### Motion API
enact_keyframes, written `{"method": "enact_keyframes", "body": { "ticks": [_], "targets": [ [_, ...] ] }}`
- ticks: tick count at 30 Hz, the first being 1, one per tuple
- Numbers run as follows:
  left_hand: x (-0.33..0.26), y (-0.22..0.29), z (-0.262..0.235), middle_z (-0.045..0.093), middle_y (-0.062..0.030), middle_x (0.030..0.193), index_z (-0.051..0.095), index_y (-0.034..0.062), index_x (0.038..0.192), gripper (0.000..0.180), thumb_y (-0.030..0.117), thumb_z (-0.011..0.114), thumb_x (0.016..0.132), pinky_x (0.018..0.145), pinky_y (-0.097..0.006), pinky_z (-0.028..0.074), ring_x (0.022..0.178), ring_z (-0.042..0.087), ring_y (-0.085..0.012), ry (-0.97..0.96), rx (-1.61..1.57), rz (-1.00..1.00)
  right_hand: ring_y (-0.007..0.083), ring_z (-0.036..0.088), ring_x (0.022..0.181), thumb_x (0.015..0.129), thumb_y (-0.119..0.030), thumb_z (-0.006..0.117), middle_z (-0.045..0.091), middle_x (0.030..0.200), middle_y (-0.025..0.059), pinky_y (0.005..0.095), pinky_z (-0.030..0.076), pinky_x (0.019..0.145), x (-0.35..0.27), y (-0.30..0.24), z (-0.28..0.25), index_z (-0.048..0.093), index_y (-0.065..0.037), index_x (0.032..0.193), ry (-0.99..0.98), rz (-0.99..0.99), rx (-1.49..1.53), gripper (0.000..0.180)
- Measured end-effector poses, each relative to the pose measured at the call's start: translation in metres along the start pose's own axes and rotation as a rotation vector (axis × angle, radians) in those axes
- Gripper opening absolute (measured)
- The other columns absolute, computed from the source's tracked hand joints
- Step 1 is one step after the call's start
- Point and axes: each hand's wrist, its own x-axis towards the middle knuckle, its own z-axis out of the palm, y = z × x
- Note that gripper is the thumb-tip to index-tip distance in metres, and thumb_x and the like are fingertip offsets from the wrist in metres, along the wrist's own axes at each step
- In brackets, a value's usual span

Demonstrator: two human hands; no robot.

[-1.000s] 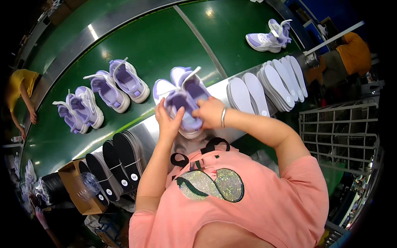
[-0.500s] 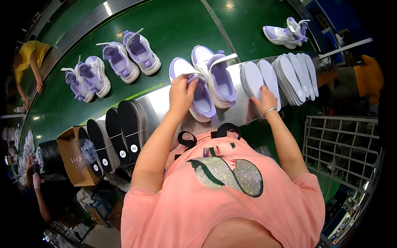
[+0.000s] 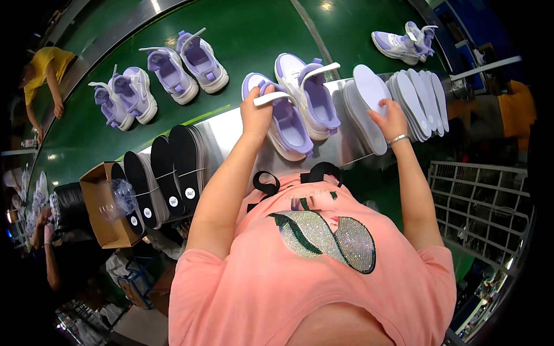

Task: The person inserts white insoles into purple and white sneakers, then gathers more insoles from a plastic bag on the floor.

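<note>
Two white and lilac sneakers stand side by side on the metal ledge before me. My left hand [image 3: 256, 115] is closed on the near-left sneaker [image 3: 287, 128], gripping its upper beside the raised white tongue. To its right stands the other sneaker [image 3: 314, 98], untouched. My right hand [image 3: 392, 122] pinches a white insole [image 3: 370, 86] between thumb and fingers, tilted above the stack. Beneath it lies a pile of white insoles [image 3: 362, 124]. More stacked white insoles [image 3: 411, 106] sit just right of that hand.
Several similar sneakers [image 3: 172, 75] stand on the green belt [image 3: 248, 29]; another pair [image 3: 398, 46] is far right. Bundled black insoles [image 3: 186, 161] and a cardboard box [image 3: 95, 207] lie left. A wire rack [image 3: 479, 196] stands right. A person in yellow [image 3: 49, 72] is far left.
My right hand has lifted a white insole off its pile and moved slightly up and right. My left hand stays on the sneaker; its tongue now sticks out across the hand. The view has shifted slightly.
</note>
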Motion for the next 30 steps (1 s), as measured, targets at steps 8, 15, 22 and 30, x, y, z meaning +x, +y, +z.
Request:
{"method": "enact_keyframes", "body": {
  "ticks": [8,15,22,30],
  "targets": [
    [-0.009,-0.003,-0.002,0.058,-0.0059,0.078,0.053,0.0015,0.091,0.019,0.016,0.059,0.080,0.063,-0.024,0.043,0.072,0.052,-0.0115,-0.167,-0.151,0.024,0.0320,0.054,0.085,0.065,-0.032,0.069,0.057,0.091,0.0164,0.0382,0.043,0.075,-0.004,0.017,0.014,0.055,-0.005,0.094,-0.096,0.101,-0.024,0.042],
    [-0.013,-0.015,0.004,0.058,-0.0119,0.091,0.046,0.0011,0.104,0.041,-0.005,0.052,0.064,0.074,-0.027,0.045,0.085,0.057,-0.0199,-0.082,0.036,0.100,0.0244,0.056,0.071,0.068,-0.016,0.060,0.055,0.088,0.0090,0.0345,0.045,0.059,-0.021,-0.108,-0.080,0.059,-0.005,0.067,-0.324,-0.495,0.145,0.011],
    [-0.019,-0.016,0.013,0.058,-0.0154,0.090,0.046,0.0000,0.101,0.038,-0.001,0.053,0.064,0.069,-0.029,0.046,0.081,0.059,-0.0245,-0.069,0.113,0.110,0.0253,0.056,0.078,0.067,-0.011,0.056,0.051,0.091,0.0135,0.0325,0.048,0.063,-0.022,-0.179,0.011,0.061,-0.005,0.078,-0.566,-0.662,-0.430,0.013],
    [-0.025,-0.022,0.020,0.058,-0.0184,0.091,0.042,-0.0011,0.101,0.038,-0.001,0.051,0.065,0.067,-0.032,0.047,0.080,0.060,-0.0286,-0.001,0.150,0.174,0.0273,0.055,0.086,0.072,-0.016,0.053,0.053,0.096,0.0168,0.0387,0.041,0.072,-0.047,-0.160,0.012,0.059,-0.005,0.084,-0.270,-0.596,-0.315,0.018]
  ]
}}
